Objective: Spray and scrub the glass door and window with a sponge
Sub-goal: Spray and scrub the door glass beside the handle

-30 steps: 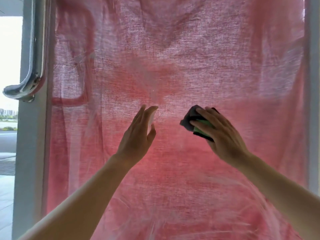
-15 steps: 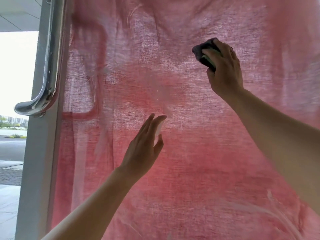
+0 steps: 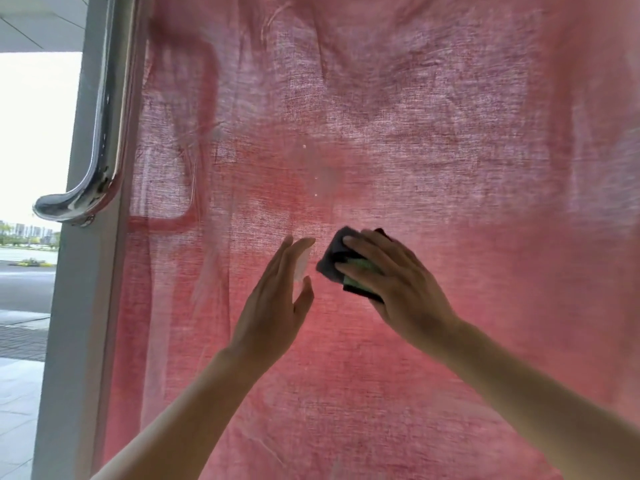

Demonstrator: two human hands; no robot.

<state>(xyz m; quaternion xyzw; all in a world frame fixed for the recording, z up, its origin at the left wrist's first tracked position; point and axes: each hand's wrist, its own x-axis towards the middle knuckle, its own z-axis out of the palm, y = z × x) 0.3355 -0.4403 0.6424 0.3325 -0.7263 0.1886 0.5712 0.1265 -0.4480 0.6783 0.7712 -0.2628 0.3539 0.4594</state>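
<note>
Tool: sponge (image 3: 331,263) pressed on the glass door (image 3: 398,98), right of and below the steel handle (image 3: 98,140).
Grip: right hand (image 3: 398,289), fingers curled over it, clamping it to the pane.
Brace: left hand (image 3: 273,306) flat, fingers straight, just beside the sponge, holding nothing.
Technique: firm, overlapping strokes.
Obstacle: left hand blocks strokes toward the handle.
Behind: pink cloth (image 3: 450,375), seemingly beyond the glass.

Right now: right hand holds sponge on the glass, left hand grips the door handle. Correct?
No: head view shows the left hand open against the glass, clear of the door handle. Right hand does hold the sponge.
</note>
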